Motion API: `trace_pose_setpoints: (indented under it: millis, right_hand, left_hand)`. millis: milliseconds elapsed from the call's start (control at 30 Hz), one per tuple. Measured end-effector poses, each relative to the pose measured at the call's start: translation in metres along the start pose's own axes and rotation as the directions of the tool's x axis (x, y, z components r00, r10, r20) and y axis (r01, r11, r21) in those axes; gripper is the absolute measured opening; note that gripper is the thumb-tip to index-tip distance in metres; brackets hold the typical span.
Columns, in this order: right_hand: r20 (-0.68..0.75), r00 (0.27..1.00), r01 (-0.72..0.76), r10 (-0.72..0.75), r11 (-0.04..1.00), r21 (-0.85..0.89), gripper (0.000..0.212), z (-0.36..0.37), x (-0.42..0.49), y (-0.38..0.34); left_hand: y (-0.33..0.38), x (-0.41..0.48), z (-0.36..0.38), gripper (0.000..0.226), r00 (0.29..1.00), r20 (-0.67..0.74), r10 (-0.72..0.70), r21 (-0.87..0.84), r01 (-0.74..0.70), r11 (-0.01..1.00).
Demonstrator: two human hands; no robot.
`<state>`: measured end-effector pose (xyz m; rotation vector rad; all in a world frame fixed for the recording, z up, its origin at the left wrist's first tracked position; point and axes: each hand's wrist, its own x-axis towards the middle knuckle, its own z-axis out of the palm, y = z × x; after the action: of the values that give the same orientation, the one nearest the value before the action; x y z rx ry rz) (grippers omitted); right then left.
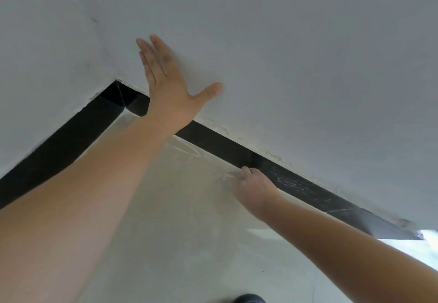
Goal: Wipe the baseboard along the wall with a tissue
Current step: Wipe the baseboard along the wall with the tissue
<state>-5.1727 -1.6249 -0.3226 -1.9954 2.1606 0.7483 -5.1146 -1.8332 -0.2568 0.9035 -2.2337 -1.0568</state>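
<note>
Black baseboard [296, 184] runs along bottom of white wall [308, 54], from corner out to right. Right hand [254, 189] against it, fingers curled round tissue [227, 176], only pale blur. Left hand [170, 89] flat on wall above, fingers straight, spread. Pale floor [189, 231] below.

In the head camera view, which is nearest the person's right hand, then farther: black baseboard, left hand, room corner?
1. Black baseboard: the right hand presses a blurred tissue against it.
2. Left hand: up and left, flat on the wall.
3. Room corner: beyond the left hand, farthest left.
</note>
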Motion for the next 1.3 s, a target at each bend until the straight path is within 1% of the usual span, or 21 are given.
trace_pose_setpoints:
  millis: [33,133,167,200,267,367,433,567,600,667,733,767,833,900,967,1033,1100,1200,1233,1267,1300]
  right_hand:
    - [-0.018,1.0,0.017,-0.017,1.0,-0.008,0.048,0.001,-0.004,-0.002]
    - [0.076,0.988,0.142,-0.133,0.982,-0.124,0.018,-0.01,-0.003,-0.005]
    - [0.072,0.985,0.167,-0.158,0.973,-0.157,0.012,-0.012,0.004,-0.004]
    - [0.024,0.988,0.154,-0.153,0.965,-0.212,0.012,-0.016,0.014,-0.003]
    - [-0.089,0.989,0.091,-0.116,0.965,-0.246,0.008,-0.023,0.032,0.005]
    - [-0.078,0.994,0.047,-0.073,0.954,-0.297,0.006,-0.016,0.036,0.019]
    - [-0.05,0.995,0.061,-0.084,0.932,-0.356,0.005,-0.004,0.021,0.029]
    - [0.084,0.996,-0.004,0.034,0.94,-0.341,0.01,0.013,-0.019,0.036]
    - [0.157,0.986,0.0,0.057,0.941,-0.34,0.012,0.011,-0.027,0.034]
    - [0.356,0.929,-0.013,0.104,0.969,-0.248,0.022,0.008,-0.037,0.026]
    - [0.413,0.903,-0.066,0.12,0.988,-0.143,0.027,0.001,-0.037,0.019]
    - [0.369,0.926,-0.054,0.083,0.995,-0.088,0.026,-0.006,-0.033,0.013]
    - [0.15,0.989,0.019,-0.009,0.997,-0.069,0.018,-0.017,-0.021,0.008]
    - [-0.008,0.999,0.04,-0.041,0.994,-0.105,0.015,-0.024,-0.006,0.01]
    - [-0.055,0.998,0.005,-0.018,0.973,-0.229,0.003,-0.02,0.003,0.021]
    - [-0.065,0.998,-0.017,-0.006,0.939,-0.343,0.014,-0.012,-0.002,0.036]
    - [-0.065,0.998,-0.029,0.003,0.916,-0.401,0.011,0.002,-0.017,0.047]
    - [0.026,0.996,-0.068,0.08,0.949,-0.309,0.011,0.013,-0.046,0.049]
    - [0.087,0.991,-0.071,0.1,0.955,-0.288,0.013,0.013,-0.055,0.046]
    - [0.193,0.974,-0.071,0.119,0.969,-0.239,0.017,0.011,-0.063,0.041]
    - [0.263,0.957,-0.077,0.126,0.979,-0.188,0.023,0.016,-0.069,0.035]
  left_hand:
    - [0.002,0.001,0.002,0.131,1.0,-0.004,-0.011,-0.025,0.011,1.0]
    - [0.002,0.003,0.007,0.132,0.999,-0.026,-0.027,-0.046,0.025,0.999]
    - [0.001,0.003,0.008,0.132,0.999,-0.038,-0.024,-0.046,0.023,0.999]
    - [0.0,0.003,0.009,0.132,0.999,-0.052,-0.017,-0.045,0.015,0.999]
    - [-0.002,0.004,0.012,0.133,0.997,-0.073,-0.001,-0.046,-0.002,0.999]
    - [-0.003,0.004,0.013,0.133,0.995,-0.103,0.006,-0.045,-0.011,0.999]
    - [-0.003,0.004,0.014,0.133,0.993,-0.114,0.009,-0.044,-0.014,0.999]
    - [0.0,0.002,0.014,0.132,0.994,-0.106,-0.002,-0.029,-0.001,1.0]
    - [0.001,0.001,0.014,0.13,0.995,-0.1,-0.009,-0.028,0.006,1.0]
    - [0.005,-0.001,0.015,0.127,0.996,-0.082,-0.025,-0.035,0.022,0.999]
    - [0.008,-0.003,0.015,0.123,0.997,-0.062,-0.042,-0.042,0.039,0.998]
    - [0.009,-0.004,0.015,0.122,0.997,-0.052,-0.051,-0.042,0.049,0.998]
    - [0.012,-0.006,0.015,0.12,0.997,-0.035,-0.074,-0.041,0.072,0.997]
    - [0.014,-0.008,0.015,0.118,0.995,-0.01,-0.1,-0.042,0.099,0.994]
    - [0.015,-0.011,0.013,0.116,0.991,0.04,-0.129,-0.05,0.13,0.99]
    - [0.016,-0.014,0.011,0.114,0.981,0.108,-0.159,-0.073,0.168,0.983]
    - [0.019,-0.017,0.007,0.111,0.971,0.16,-0.18,-0.065,0.192,0.979]
    - [0.022,-0.023,0.002,0.106,0.962,0.208,-0.178,0.003,0.181,0.983]
    - [0.024,-0.028,0.002,0.104,0.968,0.205,-0.148,0.043,0.142,0.989]
    - [0.026,-0.033,0.004,0.103,0.979,0.183,-0.091,0.094,0.074,0.993]
    - [0.028,-0.039,0.007,0.101,0.989,0.147,0.001,0.157,-0.024,0.987]
